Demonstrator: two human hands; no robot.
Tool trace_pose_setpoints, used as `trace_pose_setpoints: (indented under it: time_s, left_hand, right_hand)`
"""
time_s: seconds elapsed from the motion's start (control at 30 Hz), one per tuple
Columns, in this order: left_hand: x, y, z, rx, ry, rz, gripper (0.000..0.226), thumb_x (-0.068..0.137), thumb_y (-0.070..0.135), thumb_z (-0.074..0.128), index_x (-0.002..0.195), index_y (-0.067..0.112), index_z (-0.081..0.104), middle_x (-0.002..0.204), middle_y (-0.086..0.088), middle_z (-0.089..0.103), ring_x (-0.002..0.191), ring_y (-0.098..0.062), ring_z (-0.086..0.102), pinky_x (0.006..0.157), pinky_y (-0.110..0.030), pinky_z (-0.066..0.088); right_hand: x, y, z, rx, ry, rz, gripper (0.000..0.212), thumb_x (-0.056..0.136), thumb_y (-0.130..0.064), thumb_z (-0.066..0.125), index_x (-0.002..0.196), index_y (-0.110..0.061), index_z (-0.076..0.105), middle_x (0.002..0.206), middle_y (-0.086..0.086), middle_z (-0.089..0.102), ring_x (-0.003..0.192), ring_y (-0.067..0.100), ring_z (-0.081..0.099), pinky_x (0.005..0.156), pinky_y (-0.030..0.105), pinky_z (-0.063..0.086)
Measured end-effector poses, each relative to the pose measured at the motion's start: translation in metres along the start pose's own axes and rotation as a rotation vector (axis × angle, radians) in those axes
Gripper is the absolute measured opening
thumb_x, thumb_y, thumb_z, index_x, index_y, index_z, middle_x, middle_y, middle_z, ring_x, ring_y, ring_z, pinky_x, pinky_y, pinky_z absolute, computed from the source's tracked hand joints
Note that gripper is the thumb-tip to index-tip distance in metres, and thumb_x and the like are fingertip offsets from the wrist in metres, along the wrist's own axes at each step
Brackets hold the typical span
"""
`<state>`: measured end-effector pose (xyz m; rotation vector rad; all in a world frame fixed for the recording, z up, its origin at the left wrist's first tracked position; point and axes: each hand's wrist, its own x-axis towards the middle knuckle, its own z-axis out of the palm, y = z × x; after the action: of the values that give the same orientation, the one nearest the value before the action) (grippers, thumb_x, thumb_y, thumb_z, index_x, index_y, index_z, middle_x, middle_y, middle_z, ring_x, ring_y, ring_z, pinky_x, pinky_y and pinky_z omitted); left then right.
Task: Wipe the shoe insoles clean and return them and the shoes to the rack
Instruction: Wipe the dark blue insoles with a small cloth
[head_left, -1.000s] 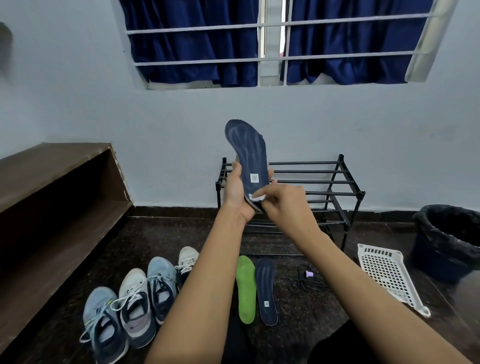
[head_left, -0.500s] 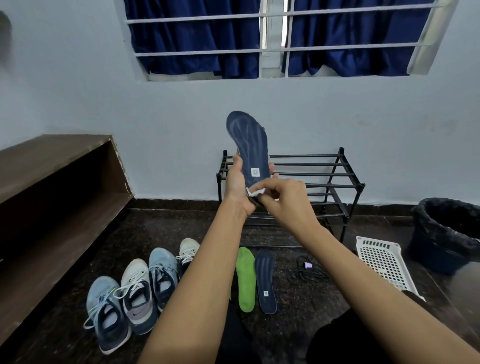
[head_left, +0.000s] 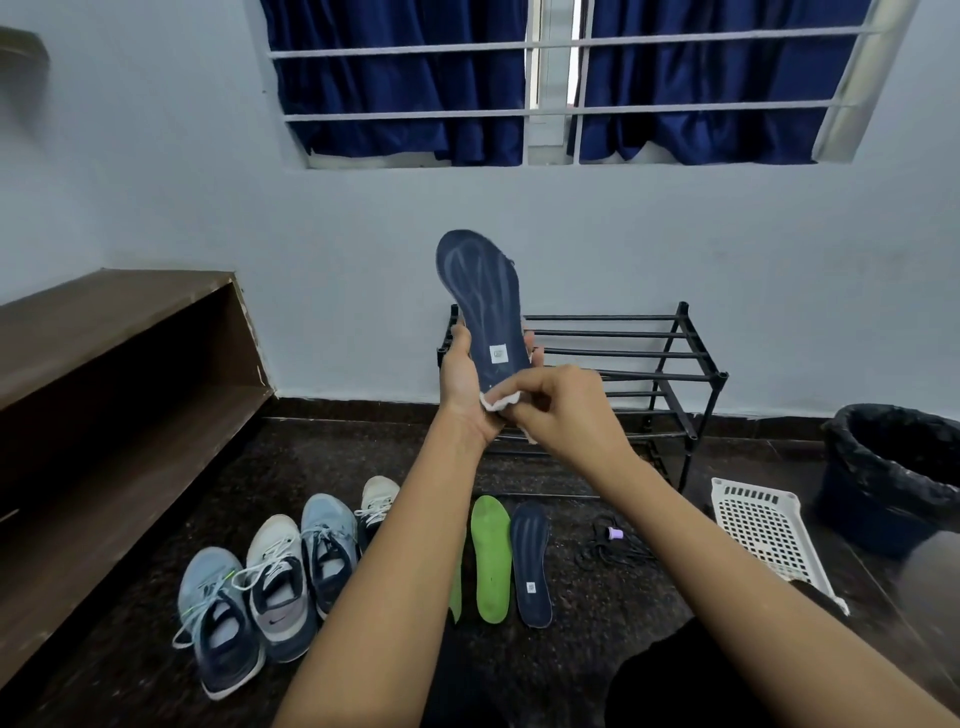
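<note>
Cloth (head_left: 497, 402) slid heelward | insole (head_left: 483, 291) label (head_left: 497, 355) unreadable | left hand (head_left: 460, 387) holds, right hand (head_left: 563, 410) pinches

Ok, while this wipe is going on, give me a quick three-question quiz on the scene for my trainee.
1. True or false: the left hand holds the navy insole toe down.
2. What does the right hand pinch against that insole? A) white cloth; B) brush; C) shoelace.
3. How many shoes are in view?
Key: 1 false, toe up; 2 A; 3 four.
</note>
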<state>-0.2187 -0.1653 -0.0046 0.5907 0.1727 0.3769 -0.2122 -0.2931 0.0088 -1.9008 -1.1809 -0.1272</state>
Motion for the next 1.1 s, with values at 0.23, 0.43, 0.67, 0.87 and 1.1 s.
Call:
trace_pose_setpoints:
  time_s: [0.23,0.43,0.67,0.87,1.1]
  left_hand:
    - [0.002,0.005,-0.021,0.000,0.053,0.024,0.053,0.099,0.055,0.036,0.102,0.009,0.062,0.083,-0.009,0.062,0.074,-0.020,0.061,0.072,-0.035,0.052]
    - [0.005,0.005,-0.029,0.046,0.067,0.003,0.057,0.098,0.059,0.036,0.110,0.009,0.060,0.080,-0.010,0.063,0.070,-0.020,0.062,0.064,-0.031,0.056]
    - [0.003,0.006,-0.031,0.118,0.020,-0.040,0.062,0.096,0.064,0.033,0.102,0.007,0.059,0.078,-0.011,0.058,0.059,-0.022,0.057,0.054,-0.028,0.050]
    - [0.008,-0.004,-0.039,0.070,0.091,-0.023,0.064,0.097,0.063,0.032,0.107,0.006,0.060,0.078,-0.012,0.063,0.061,-0.023,0.060,0.056,-0.029,0.054]
    - [0.016,-0.007,-0.038,0.117,0.133,-0.059,0.064,0.098,0.060,0.032,0.113,0.004,0.060,0.081,-0.013,0.065,0.070,-0.023,0.063,0.065,-0.032,0.056]
  right_hand:
    - [0.009,0.018,0.022,-0.311,-0.110,0.006,0.034,0.082,0.002,0.053,0.096,-0.019,0.075,0.092,0.013,0.071,0.086,0.032,0.065,0.079,0.034,0.050]
    - [-0.001,0.014,0.032,-0.216,0.030,-0.064,0.028,0.076,0.002,0.059,0.089,-0.016,0.075,0.080,0.005,0.073,0.072,0.018,0.064,0.066,0.024,0.045]
    - [-0.013,0.024,0.042,-0.126,0.117,-0.148,0.029,0.070,0.010,0.065,0.084,-0.013,0.075,0.079,0.001,0.073,0.071,0.011,0.063,0.069,0.017,0.048]
    - [-0.010,0.030,0.056,-0.250,0.151,-0.059,0.024,0.074,0.003,0.061,0.086,-0.014,0.073,0.077,0.002,0.071,0.071,0.020,0.065,0.065,0.028,0.048]
    - [0.005,0.026,0.055,-0.032,0.147,0.019,0.025,0.079,0.004,0.063,0.089,-0.015,0.076,0.077,-0.006,0.071,0.068,-0.010,0.060,0.065,-0.002,0.036]
